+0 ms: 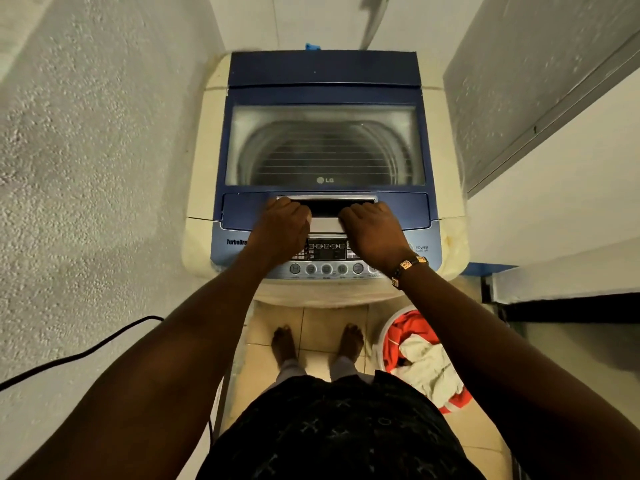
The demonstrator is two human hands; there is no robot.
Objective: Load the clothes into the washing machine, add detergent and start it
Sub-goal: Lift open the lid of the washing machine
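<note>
A top-loading washing machine (204, 161), cream with a blue top, stands in front of me between two walls. Its blue lid (325, 95) with a clear window lies down flat, and the drum shows through the glass. My left hand (284, 226) and my right hand (372, 228) both curl their fingers into the lid handle recess (327, 206) at the lid's front edge. The control panel (325, 251) with a row of round buttons sits just under my wrists. On the floor to my right, a white basket (382, 332) holds red and white clothes (426, 365).
Rough plaster wall (86, 168) close on the left, with a black cable (86, 353) running along it. A white ledge and wall (554, 202) close on the right. Tiled floor (315, 327) under my bare feet, in a narrow gap.
</note>
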